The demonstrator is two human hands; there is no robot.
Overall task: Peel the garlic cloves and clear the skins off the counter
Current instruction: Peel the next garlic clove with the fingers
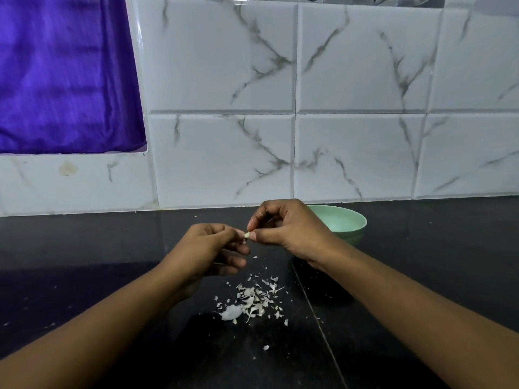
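1. Skins (252, 301): loose heap on the dark counter (112, 276), at 6 o'clock of my hands, with strays around it.
2. Left hand (213, 245): fingers curled, thumb and forefinger pinching at the clove's 9 o'clock end.
3. Clove (247, 235): in the air between both hands, above the heap.
4. Right hand (283, 228): thumb and forefinger clamp the clove, other fingers curled.
5. Bowl (344, 221): green, at 2 o'clock, just behind the right hand; contents hidden.

Method, as I judge it: the right hand holds firm while the left nail lifts skin in long strips, working above the heap so scraps land together.
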